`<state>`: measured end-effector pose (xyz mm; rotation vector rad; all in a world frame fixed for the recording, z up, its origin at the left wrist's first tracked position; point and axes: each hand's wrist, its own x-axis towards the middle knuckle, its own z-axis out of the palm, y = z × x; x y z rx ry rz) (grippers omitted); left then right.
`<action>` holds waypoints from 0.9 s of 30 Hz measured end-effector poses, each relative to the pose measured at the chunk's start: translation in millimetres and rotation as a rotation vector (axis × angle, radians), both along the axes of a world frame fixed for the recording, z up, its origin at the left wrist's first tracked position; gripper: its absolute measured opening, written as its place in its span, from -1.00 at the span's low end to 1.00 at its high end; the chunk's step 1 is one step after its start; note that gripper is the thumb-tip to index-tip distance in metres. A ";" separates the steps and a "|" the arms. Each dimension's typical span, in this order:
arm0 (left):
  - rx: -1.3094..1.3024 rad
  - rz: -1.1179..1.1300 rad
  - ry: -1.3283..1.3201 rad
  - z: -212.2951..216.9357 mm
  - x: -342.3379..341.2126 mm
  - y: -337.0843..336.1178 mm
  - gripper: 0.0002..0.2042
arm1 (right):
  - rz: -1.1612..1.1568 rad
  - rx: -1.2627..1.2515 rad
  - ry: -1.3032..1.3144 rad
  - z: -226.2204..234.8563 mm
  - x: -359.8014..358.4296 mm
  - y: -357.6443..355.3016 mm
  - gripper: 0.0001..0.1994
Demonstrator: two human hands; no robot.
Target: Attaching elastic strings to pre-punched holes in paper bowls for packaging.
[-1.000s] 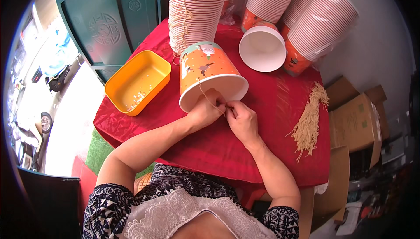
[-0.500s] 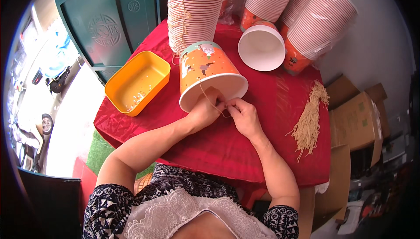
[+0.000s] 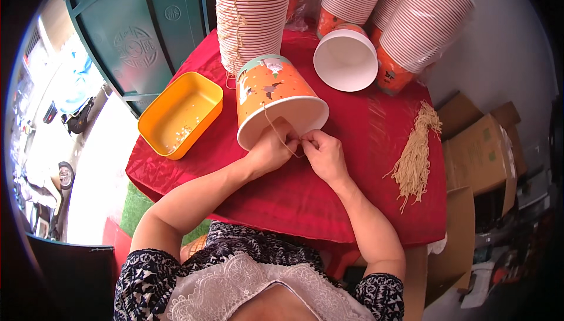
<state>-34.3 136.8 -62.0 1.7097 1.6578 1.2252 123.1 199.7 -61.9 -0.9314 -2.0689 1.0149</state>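
An orange paper bucket [image 3: 279,86] with a white rim lies on its side, its mouth toward me. A thin beige cord [image 3: 271,122] passes through its wall near the rim and runs down to my fingers. My left hand [image 3: 271,149] is closed at the bucket's mouth, fingertips pinching the cord. My right hand [image 3: 325,156] is closed too, pinching the cord right beside the left fingertips. The cord's very end is hidden between the fingers.
A yellow tray [image 3: 202,109] with small white bits stands at left. Behind rises a stack of buckets [image 3: 249,24] with cords hanging; wrapped bucket stacks [image 3: 426,21] and a single white-lined bucket [image 3: 345,59] are at back right. A cord bundle [image 3: 416,156] lies on the red tablecloth [image 3: 364,203].
My fingertips have drawn slightly closer together on the cord. The whole view has shifted a little; the bucket keeps its place on the table.
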 end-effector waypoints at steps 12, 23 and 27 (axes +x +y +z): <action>0.070 0.060 0.028 2.8 4.8 -0.9 -0.93 | 0.066 0.175 -0.222 13.8 26.7 0.0 -0.82; 0.010 0.175 0.183 3.4 12.7 2.9 -0.90 | 0.097 0.209 -0.319 21.7 31.9 2.5 -0.79; 0.044 0.187 0.172 -3.0 10.9 2.2 -0.86 | 0.112 0.207 -0.300 15.1 31.7 6.7 -0.80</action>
